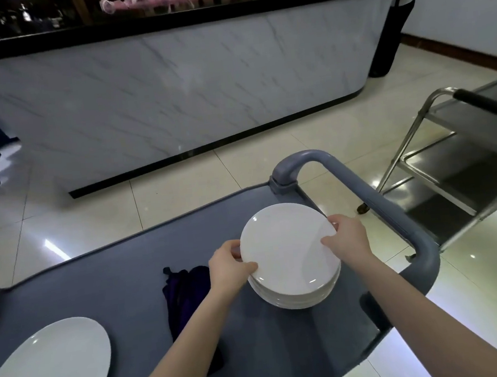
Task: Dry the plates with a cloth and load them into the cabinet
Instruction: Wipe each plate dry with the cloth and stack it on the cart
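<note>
Plates sit stacked on a grey cart, near its right handle. Both hands pinch the top plate by its rim: the left hand on the left edge, the right hand on the right edge, thumbs on top. A dark cloth lies crumpled just left of the stack. Another plate lies alone at the cart's near left. A marble counter stands far behind.
</note>
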A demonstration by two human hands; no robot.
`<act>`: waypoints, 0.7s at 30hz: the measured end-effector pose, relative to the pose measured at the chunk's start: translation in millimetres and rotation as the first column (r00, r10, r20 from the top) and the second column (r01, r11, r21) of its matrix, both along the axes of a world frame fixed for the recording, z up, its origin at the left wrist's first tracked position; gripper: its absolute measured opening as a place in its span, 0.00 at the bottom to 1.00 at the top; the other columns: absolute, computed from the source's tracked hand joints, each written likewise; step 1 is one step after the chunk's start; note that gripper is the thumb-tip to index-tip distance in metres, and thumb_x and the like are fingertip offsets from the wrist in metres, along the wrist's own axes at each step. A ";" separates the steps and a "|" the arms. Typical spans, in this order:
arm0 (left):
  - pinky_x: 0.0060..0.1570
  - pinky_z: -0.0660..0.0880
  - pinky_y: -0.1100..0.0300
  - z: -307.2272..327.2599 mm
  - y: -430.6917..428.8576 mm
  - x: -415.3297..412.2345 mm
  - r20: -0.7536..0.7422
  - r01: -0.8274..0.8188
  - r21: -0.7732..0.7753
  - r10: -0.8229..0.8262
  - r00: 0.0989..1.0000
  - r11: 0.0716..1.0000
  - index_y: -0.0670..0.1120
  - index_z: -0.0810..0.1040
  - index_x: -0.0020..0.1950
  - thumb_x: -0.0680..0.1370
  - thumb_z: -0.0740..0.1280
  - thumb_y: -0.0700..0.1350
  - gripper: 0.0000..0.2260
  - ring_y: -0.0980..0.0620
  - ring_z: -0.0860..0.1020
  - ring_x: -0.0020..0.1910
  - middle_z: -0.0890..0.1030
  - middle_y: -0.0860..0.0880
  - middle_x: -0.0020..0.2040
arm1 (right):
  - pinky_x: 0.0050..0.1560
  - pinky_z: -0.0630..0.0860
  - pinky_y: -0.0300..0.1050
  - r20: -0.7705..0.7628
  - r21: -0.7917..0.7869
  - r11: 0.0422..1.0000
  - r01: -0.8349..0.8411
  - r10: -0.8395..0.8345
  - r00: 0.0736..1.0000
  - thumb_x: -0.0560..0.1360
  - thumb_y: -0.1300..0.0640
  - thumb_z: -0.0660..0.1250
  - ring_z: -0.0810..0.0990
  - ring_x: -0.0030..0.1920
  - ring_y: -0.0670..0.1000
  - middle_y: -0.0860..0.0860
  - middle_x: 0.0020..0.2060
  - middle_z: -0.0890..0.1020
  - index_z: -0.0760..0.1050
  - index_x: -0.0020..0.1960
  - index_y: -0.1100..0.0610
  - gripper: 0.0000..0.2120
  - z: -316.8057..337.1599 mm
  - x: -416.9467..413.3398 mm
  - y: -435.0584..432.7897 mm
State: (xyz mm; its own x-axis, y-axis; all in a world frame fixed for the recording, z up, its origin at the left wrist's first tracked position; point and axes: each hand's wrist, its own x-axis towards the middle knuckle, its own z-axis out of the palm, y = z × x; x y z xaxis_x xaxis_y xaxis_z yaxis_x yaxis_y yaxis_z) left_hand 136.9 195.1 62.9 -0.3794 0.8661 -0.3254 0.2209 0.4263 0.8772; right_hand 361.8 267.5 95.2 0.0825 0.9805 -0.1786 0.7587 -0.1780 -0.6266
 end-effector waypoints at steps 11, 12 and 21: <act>0.36 0.81 0.58 28.5 -32.1 -69.7 0.380 -0.221 0.080 0.175 0.908 0.972 0.47 0.81 0.59 0.69 0.71 0.27 0.23 0.47 0.83 0.48 0.81 0.44 0.51 | 0.41 0.80 0.44 -0.652 -0.130 0.977 -0.171 0.046 0.757 0.79 0.61 0.64 0.80 0.53 0.49 0.45 0.52 0.82 0.77 0.52 0.36 0.18 13.1 -52.2 -1.2; 0.35 0.81 0.59 31.9 -36.6 -78.0 0.380 -0.244 0.093 0.192 0.905 0.965 0.47 0.81 0.59 0.69 0.71 0.27 0.23 0.48 0.83 0.47 0.81 0.44 0.51 | 0.40 0.82 0.46 -0.694 -0.167 0.961 -0.221 0.045 0.719 0.80 0.59 0.63 0.80 0.54 0.51 0.45 0.53 0.82 0.77 0.54 0.33 0.19 10.2 -59.6 -3.3; 0.39 0.81 0.59 21.9 -71.8 -128.6 0.387 -0.350 0.137 0.275 0.880 0.927 0.47 0.79 0.61 0.80 0.66 0.39 0.10 0.52 0.84 0.42 0.83 0.43 0.49 | 0.34 0.82 0.49 -0.792 -0.299 0.932 -0.204 -0.123 0.598 0.81 0.63 0.61 0.81 0.51 0.59 0.49 0.53 0.83 0.76 0.61 0.43 0.17 -16.8 -106.3 -13.8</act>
State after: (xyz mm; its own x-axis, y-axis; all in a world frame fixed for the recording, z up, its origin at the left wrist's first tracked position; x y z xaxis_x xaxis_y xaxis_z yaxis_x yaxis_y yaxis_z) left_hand 8.3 123.3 84.7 -0.5325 0.7815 -0.3250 -0.2363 0.2315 0.9437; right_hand 255.5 253.6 78.4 -0.2886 0.8432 -0.4535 0.0046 -0.4725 -0.8813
